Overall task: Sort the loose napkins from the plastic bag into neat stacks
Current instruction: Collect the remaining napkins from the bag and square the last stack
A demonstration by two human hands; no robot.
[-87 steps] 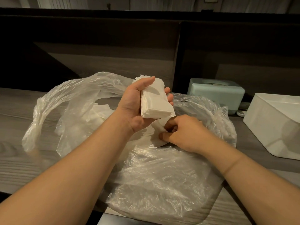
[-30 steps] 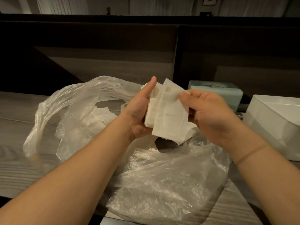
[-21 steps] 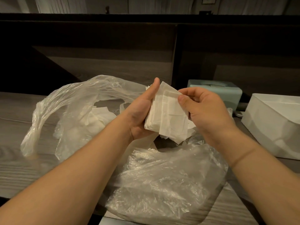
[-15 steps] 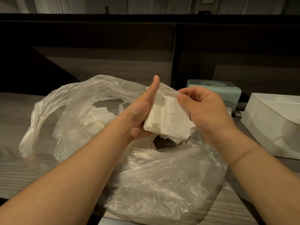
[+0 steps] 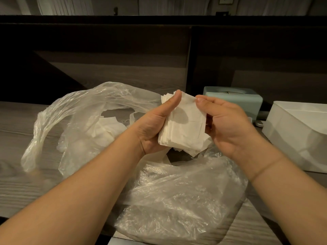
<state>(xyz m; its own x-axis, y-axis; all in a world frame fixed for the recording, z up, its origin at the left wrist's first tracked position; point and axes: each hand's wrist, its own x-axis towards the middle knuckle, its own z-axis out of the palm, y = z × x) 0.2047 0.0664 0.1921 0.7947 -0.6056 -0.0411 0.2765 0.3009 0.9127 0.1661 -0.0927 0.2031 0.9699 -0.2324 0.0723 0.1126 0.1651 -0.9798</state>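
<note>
Compared with half a second earlier, the top napkin now lies flatter and squarer on the napkin stack (image 5: 184,126). The left hand (image 5: 155,124) grips the stack from the left, thumb along its face. The right hand (image 5: 224,124) pinches its right edge. The stack is held above the plastic bag (image 5: 177,195), long axis running near-to-far, top tilted away. Loose napkins (image 5: 104,129) remain inside the bag on the grey wood-grain counter (image 5: 16,188). A teal tissue box (image 5: 235,99) and white bin (image 5: 299,133) stand right, before dark panelling.

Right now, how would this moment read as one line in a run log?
step: squaring napkin stack | left hand: grips stack | right hand: steadies its right edge | plastic bag: open on table, loose napkins inside
</note>
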